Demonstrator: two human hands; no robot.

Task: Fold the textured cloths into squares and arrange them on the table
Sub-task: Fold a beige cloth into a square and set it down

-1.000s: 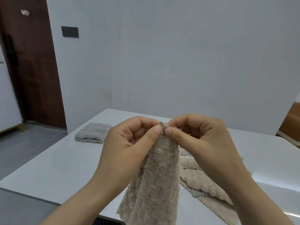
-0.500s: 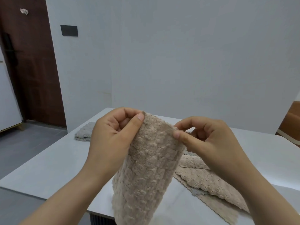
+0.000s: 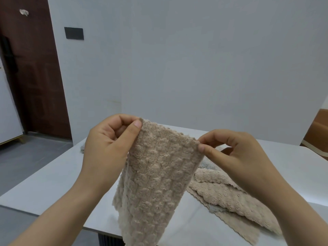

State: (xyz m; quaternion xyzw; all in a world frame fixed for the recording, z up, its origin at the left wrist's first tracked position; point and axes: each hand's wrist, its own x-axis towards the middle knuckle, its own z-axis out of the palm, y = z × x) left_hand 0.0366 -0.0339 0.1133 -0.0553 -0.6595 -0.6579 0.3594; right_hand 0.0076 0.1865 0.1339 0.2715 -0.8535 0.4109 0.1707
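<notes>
A beige textured cloth (image 3: 156,181) hangs in the air above the near edge of the white table (image 3: 46,185). My left hand (image 3: 108,144) pinches its upper left corner between thumb and fingers. My right hand (image 3: 236,157) pinches the upper right corner, a little lower. The cloth's top edge is stretched between them and its lower end runs out of view at the bottom. More beige cloths (image 3: 230,197) lie in a loose pile on the table at the right. A grey folded cloth (image 3: 82,148) peeks out behind my left hand.
A white wall stands behind the table. A dark brown door (image 3: 33,71) is at the far left beyond grey floor. A brown piece of furniture (image 3: 317,132) shows at the right edge.
My hands have drawn apart, from touching at one point to spread wide, stretching the cloth's top edge open. The left hand rose and moved left; the right moved right.
</notes>
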